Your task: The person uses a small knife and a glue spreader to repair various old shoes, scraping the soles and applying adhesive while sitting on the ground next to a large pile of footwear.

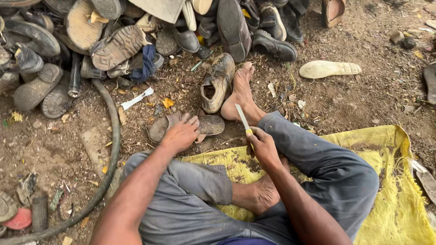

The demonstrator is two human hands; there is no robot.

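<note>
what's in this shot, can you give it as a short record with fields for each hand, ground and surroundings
setting: bare dirt ground, person seated on a yellow cloth
left hand: left hand presses down on a flat worn shoe sole lying on the dirt
right hand: right hand grips a knife with a pale blade, pointing up and away
nearby shoe: dirty worn shoe beside the person's bare foot
background: pile of old shoes along the top
other: dark hose curving at left; pale loose sole at right
</note>
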